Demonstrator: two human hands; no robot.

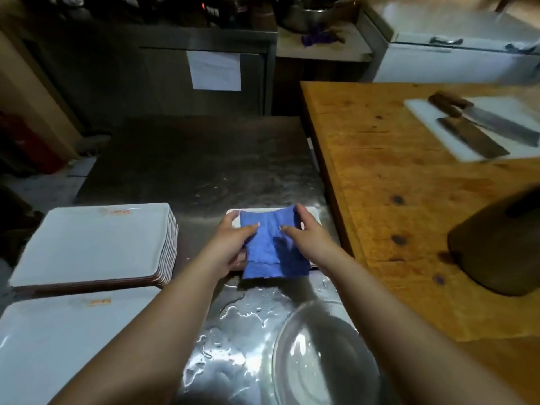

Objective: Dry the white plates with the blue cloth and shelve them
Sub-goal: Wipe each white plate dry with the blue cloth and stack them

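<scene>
A blue cloth (270,247) is draped over a white rectangular plate (314,213) on the wet steel counter (204,171); only the plate's far rim and corners show. My left hand (230,244) grips the plate's left edge, thumb lying on the cloth. My right hand (306,238) presses on the cloth's right side, fingers curled over its top corner. A tall stack of white rectangular plates (96,244) sits to the left. Another white plate stack (58,340) lies nearer, at bottom left.
A clear glass bowl (315,355) stands on the counter near my right forearm, with water pooled around it. On the right is a wooden table (394,200) with a white cutting board (438,124), two cleavers (473,138) and a dark rounded object (502,247).
</scene>
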